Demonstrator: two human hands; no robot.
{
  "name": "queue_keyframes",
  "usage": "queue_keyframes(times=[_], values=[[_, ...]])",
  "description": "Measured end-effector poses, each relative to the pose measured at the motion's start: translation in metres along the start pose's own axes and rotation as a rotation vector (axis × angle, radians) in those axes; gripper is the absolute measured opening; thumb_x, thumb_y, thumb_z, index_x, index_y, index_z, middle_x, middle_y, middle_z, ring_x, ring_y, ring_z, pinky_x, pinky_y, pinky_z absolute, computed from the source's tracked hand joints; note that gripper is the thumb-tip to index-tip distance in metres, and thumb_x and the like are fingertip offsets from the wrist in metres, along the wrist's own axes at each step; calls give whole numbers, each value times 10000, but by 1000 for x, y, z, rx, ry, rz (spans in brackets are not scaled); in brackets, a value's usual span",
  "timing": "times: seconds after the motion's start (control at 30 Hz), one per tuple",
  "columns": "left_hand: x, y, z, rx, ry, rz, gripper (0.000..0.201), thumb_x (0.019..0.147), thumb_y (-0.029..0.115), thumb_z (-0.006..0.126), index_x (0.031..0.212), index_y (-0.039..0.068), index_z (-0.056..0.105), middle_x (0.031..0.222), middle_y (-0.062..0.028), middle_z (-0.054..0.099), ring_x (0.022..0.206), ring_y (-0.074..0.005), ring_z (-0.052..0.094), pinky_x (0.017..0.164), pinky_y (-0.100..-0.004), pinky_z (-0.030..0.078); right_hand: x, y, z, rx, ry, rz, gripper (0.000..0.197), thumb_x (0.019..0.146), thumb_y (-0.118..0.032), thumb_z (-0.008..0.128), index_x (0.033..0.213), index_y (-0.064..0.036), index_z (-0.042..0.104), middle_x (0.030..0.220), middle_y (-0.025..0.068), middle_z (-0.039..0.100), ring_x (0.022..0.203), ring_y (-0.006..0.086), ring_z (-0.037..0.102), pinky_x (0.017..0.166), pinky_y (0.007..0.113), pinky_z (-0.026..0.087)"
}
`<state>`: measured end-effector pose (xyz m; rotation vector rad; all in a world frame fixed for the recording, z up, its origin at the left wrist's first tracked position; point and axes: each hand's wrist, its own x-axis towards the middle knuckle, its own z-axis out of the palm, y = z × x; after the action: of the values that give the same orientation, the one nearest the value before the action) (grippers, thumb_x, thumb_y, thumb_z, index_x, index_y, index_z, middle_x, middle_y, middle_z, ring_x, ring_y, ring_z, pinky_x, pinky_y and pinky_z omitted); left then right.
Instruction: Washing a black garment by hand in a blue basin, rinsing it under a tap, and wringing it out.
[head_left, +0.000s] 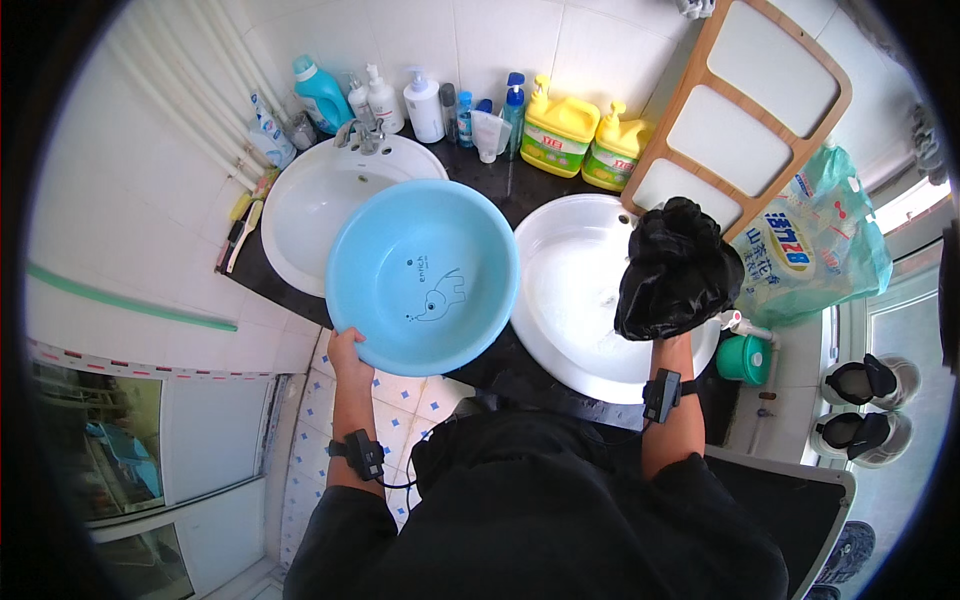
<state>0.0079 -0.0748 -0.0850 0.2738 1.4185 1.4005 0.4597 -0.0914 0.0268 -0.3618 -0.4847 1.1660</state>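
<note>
My left hand (350,352) grips the near-left rim of a light blue plastic basin (465,230) with an elephant drawing on its floor. The basin is tilted over the right part of the left white sink (300,205) and the black counter, and nothing lies in it. On the right, my right hand (673,347) holds up a bunched, shiny black cloth (680,270), above the right edge of the right white sink (560,270). The cloth covers nearly all its fingers; mainly the wrist shows. Whether the cloth is a garment, I cannot tell.
Along the wall stand a blue detergent bottle (320,95), several pump bottles and two yellow jugs (560,130). A wood-framed washboard-like panel (725,105) leans behind the right sink. Beside it are a green-and-clear bag (815,240) and a green container (742,358). Shoes (868,380) sit far right.
</note>
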Motion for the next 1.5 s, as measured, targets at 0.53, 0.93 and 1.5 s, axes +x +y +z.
queue_keyframes(times=[0.53,0.93,1.5], values=[[-28,39,90,925,-68,955,502,745,-33,545,1239,24,476,1172,-170,545,1119,-293,526,981,-365,386,5,5,-10,-185,115,46,447,975,-389,412,1220,-32,523,1117,122,615,958,255,607,857,368,516],[-148,-35,318,420,-1208,13,586,850,243,699,1342,70,432,1251,-104,543,1118,-231,553,907,-342,467,-18,-19,-14,-259,391,183,470,944,-231,521,1377,-75,430,1278,114,550,1123,247,575,960,386,479],[-164,-5,348,-263,-1005,-299,405,970,277,485,1348,140,448,1319,-65,523,1213,-280,505,1011,-465,406,4,-137,67,-779,163,-17,462,1008,-371,433,1209,24,563,1069,84,638,952,124,598,840,240,474]])
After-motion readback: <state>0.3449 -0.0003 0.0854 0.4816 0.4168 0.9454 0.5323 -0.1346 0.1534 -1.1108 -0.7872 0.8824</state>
